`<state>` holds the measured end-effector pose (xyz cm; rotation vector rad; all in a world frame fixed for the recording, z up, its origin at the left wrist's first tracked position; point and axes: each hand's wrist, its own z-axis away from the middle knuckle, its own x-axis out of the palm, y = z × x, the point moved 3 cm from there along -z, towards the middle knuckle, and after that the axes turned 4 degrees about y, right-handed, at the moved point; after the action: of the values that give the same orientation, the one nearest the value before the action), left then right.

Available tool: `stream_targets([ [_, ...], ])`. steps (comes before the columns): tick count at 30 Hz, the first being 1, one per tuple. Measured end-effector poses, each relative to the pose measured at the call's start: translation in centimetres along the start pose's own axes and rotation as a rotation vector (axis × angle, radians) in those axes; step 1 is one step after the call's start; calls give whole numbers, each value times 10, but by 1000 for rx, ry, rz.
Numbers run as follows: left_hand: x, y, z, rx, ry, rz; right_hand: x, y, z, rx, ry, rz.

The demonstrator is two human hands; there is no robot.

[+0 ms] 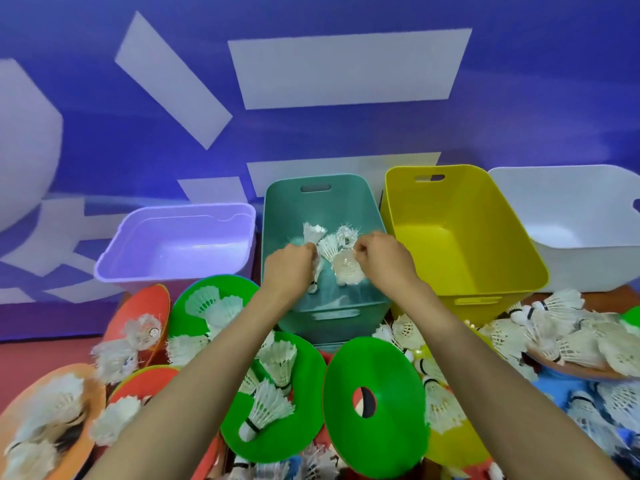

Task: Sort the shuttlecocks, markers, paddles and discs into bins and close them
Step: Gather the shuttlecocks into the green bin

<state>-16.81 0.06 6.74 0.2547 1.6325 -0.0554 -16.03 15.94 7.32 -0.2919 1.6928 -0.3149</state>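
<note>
Nearest: green disc with a center hole (381, 420) is standing tilted. Second green disc (277, 445) beside it is carrying several loose shuttlecocks (268, 407). Orange discs (152, 306) are lying to the left, and a bigger shuttlecock pile (561, 337) to the right.

Both forearms are reaching forward over the teal bin (273, 216). Left hand (289, 268) is clenched around a shuttlecock (316, 275), which is hanging cork end down inside the bin. Right hand (382, 259) is curling its fingers, with the tips right at the binned shuttlecocks (346, 268). Can't tell if it's gripping one.

Purple bin (180, 244) is sitting left of the teal one, yellow bin (467, 244) right, white bin (571, 209) far right. All are open-topped in front of the blue wall (519, 133).
</note>
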Motion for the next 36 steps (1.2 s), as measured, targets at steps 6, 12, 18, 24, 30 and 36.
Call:
stream_targets([
  [6, 34, -7, -29, -15, -323, -124, 23, 7, -28, 13, -134, 160],
  [12, 33, -15, -25, -41, -326, 36, 39, 5, -41, 24, -199, 172],
  [18, 16, -12, 4, 34, -16, 269, 32, -5, -27, -7, -242, -8],
  [24, 8, -15, 63, 75, 407, 426, 12, -16, 28, -156, -103, -173],
  [30, 15, -41, 127, -42, 462, 475, 7, -37, 90, -299, 79, -354],
  [36, 38, -84, 162, -184, 302, 400, 36, -62, 128, -440, -6, -320],
])
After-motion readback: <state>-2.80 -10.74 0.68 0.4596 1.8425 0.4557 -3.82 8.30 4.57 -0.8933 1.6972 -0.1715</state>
